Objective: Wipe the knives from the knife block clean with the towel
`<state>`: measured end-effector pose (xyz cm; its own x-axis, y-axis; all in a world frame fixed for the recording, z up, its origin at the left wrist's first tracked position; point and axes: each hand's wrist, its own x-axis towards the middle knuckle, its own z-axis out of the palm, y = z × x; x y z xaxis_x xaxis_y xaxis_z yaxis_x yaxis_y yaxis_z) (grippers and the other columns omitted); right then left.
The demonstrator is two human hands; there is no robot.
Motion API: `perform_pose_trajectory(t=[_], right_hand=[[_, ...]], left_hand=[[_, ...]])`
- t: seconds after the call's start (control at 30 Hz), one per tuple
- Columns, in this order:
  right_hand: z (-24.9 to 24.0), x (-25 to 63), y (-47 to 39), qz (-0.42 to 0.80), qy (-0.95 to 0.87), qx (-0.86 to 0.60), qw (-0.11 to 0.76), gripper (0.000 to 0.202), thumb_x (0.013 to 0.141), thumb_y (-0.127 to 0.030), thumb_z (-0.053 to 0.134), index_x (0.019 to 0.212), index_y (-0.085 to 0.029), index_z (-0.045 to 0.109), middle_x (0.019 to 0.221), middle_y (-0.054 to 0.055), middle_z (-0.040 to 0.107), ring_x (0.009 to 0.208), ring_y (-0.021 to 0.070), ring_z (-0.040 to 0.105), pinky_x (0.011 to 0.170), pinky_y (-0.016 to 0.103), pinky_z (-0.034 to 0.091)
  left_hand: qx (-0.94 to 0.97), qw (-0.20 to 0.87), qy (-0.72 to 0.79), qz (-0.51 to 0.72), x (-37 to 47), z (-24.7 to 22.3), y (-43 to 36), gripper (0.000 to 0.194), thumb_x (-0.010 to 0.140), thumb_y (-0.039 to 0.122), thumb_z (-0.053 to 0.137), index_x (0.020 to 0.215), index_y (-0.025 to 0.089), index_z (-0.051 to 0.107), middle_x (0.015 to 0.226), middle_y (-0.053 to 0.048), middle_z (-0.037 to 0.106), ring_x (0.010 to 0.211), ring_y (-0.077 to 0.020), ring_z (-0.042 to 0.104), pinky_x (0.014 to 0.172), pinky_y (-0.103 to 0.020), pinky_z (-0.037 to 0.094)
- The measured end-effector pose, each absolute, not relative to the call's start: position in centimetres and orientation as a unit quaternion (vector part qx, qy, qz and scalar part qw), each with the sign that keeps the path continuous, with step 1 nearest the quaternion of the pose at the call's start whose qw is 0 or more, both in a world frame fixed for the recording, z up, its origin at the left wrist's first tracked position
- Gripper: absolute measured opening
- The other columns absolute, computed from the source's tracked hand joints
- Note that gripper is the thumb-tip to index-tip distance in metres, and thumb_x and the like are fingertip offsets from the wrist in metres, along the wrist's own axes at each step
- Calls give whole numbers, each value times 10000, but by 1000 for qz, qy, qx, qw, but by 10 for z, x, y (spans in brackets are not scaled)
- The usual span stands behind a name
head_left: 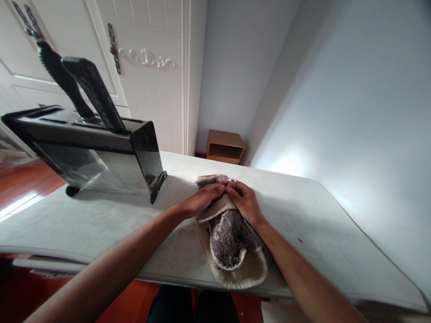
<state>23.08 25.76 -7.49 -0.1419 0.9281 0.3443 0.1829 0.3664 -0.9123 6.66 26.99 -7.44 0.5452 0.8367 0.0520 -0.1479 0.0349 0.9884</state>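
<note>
A worn cloth (226,242), mottled grey-brown and beige with a pale edge, lies bunched and folded on the white tabletop (289,202). My left hand (209,197) grips its upper part from the left, the thumb along the top. From the right, my right hand (245,197) pinches the same part with bent fingers. The two hands meet at the fingertips, and the fold between them is partly hidden. Toward me, the cloth's loose lower end spreads out close to the table's front edge.
At the left stands a black knife block (84,139) with clear sides and two black-handled tools (96,94) in its top. White cabinets (155,89) rise behind. Beyond the table is a small wooden stand (225,139); a pale wall (353,112) borders the right.
</note>
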Motion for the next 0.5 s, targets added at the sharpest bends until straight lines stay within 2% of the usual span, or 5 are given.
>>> perform_pose_trajectory(t=[0.17,0.33,0.5], right_hand=[[-70,230,255,426,-622,-414,510,186,770,-398,678,782,-213,686,1051,35,713,1019,232,645,970,400,459],[-66,229,254,451,-602,-410,516,185,717,-393,736,772,-217,716,1030,32,721,1023,241,651,990,412,457],[-65,229,254,454,-611,-407,506,173,718,-397,734,766,-231,733,1027,29,722,1014,247,656,998,431,454]], left_hand=[[560,683,277,378,67,-75,269,511,866,468,556,1245,128,579,1164,-116,634,1117,-252,542,1019,-375,352],[563,686,268,374,66,-73,268,521,879,450,544,1277,114,564,1219,-132,622,1157,-263,535,1039,-380,346],[577,665,275,386,67,-75,269,493,893,438,516,1248,104,590,1188,-134,634,1145,-266,542,1046,-399,346]])
